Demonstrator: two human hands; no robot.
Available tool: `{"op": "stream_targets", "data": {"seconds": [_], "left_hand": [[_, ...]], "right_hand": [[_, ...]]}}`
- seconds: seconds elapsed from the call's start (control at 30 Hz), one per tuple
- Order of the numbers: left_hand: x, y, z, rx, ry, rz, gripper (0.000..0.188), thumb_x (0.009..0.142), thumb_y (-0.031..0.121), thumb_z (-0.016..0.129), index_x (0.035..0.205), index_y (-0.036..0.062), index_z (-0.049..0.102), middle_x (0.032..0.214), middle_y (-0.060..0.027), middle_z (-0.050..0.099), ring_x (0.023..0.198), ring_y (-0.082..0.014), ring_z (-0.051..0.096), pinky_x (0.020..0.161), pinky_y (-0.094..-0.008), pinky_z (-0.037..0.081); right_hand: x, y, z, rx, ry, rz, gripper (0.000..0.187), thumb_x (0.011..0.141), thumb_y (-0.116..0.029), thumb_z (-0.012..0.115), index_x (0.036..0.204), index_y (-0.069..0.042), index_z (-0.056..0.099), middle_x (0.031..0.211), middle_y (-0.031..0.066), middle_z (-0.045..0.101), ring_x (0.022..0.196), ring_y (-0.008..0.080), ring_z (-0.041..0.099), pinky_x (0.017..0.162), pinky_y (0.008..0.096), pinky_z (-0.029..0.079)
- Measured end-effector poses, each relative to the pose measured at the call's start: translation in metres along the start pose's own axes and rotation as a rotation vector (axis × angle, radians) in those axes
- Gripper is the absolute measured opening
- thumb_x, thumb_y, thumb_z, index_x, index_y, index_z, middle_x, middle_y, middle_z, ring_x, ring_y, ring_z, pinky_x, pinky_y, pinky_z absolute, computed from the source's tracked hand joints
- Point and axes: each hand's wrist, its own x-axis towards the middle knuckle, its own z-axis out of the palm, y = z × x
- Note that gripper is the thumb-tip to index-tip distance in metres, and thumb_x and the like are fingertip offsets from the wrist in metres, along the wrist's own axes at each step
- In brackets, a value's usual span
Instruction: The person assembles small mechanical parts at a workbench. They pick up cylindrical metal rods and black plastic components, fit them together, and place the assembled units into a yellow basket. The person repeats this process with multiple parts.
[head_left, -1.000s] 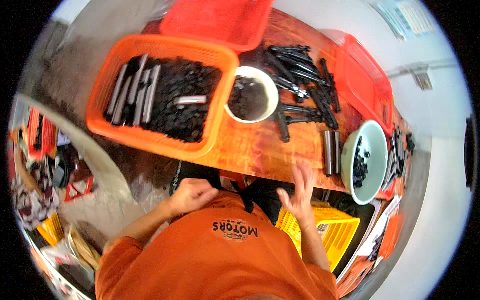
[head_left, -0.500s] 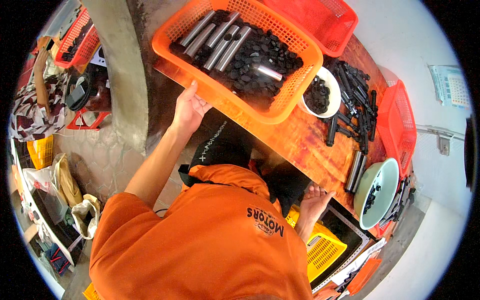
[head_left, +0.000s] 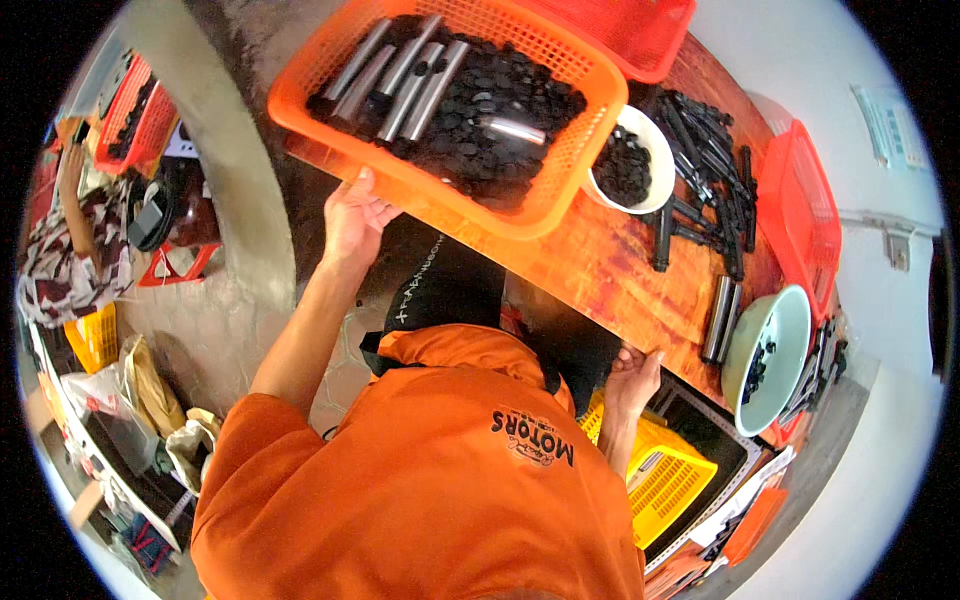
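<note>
My left hand [head_left: 355, 222] holds the near edge of the wooden table [head_left: 610, 290], thumb on top and the other fingers partly hidden beneath. Farther right along that edge, my right hand [head_left: 632, 382] grips the wood with its fingertips. Just above the left hand stands an orange mesh basket [head_left: 575, 160] full of small black pieces. Several shiny metal cylinders [head_left: 436, 90] lie on those pieces. Nearest to the right hand on the tabletop are dark metal cylinders [head_left: 722, 320] and a pale green bowl [head_left: 785, 340] with a few black pieces.
A white bowl [head_left: 660, 165] of black pieces sits beside a pile of black rod-like parts [head_left: 700, 140]. Red baskets stand at the back [head_left: 640, 50] and right [head_left: 800, 200]. Below the table is a yellow basket [head_left: 665, 480]. Another person [head_left: 75, 240] is at far left.
The whole view has shifted a little, putting the orange basket farther left and up. My right hand's fingers have closed more around the table edge; my left hand keeps its hold.
</note>
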Motion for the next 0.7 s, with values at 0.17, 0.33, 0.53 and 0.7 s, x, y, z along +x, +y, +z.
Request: {"op": "stream_targets", "data": {"seconds": [0.17, 0.33, 0.53, 0.7], "left_hand": [[0.012, -0.005, -0.016, 0.094, 0.030, 0.030, 0.023, 0.095, 0.020, 0.054, 0.108, 0.0010, 0.053, 0.095, -0.0106, 0.065, 0.081, -0.0234, 0.067, 0.072, -0.0400, 0.057], [0.006, 0.005, 0.001, 0.148, 0.030, 0.030, 0.020, 0.096, 0.020, 0.052, 0.102, 0.0009, 0.052, 0.087, -0.0093, 0.066, 0.073, -0.0218, 0.067, 0.067, -0.0372, 0.057], [-0.015, 0.021, -0.012, 0.591, -0.036, -0.267, 0.047, 0.092, 0.048, 0.054, 0.105, 0.0020, 0.054, 0.087, -0.0112, 0.066, 0.071, -0.0186, 0.065, 0.062, -0.0296, 0.051], [-0.060, 0.045, 0.002, 1.221, -0.489, -0.419, 0.049, 0.091, 0.049, 0.054, 0.099, 0.0010, 0.058, 0.082, -0.0082, 0.066, 0.068, -0.0135, 0.061, 0.061, -0.0255, 0.047]], "right_hand": [[-0.002, 0.000, 0.005, -0.046, 0.018, -0.014, 0.034, 0.100, -0.041, 0.041, 0.106, -0.008, 0.048, 0.082, 0.0136, 0.066, 0.063, 0.0213, 0.064, 0.054, 0.0293, 0.050], [0.000, 0.004, 0.009, -0.027, 0.000, -0.024, 0.036, 0.100, -0.044, 0.039, 0.106, -0.008, 0.039, 0.083, 0.0187, 0.065, 0.064, 0.0273, 0.066, 0.053, 0.0325, 0.051], [-0.014, -0.030, -0.003, -0.347, -0.315, 0.217, 0.041, 0.100, -0.044, 0.038, 0.096, -0.004, 0.047, 0.070, 0.0160, 0.065, 0.055, 0.0221, 0.063, 0.048, 0.0290, 0.048], [-0.032, -0.085, 0.006, -0.824, -0.760, 0.281, 0.033, 0.098, -0.033, 0.051, 0.092, -0.001, 0.057, 0.064, 0.0080, 0.063, 0.051, 0.0117, 0.059, 0.047, 0.0241, 0.046]]}}
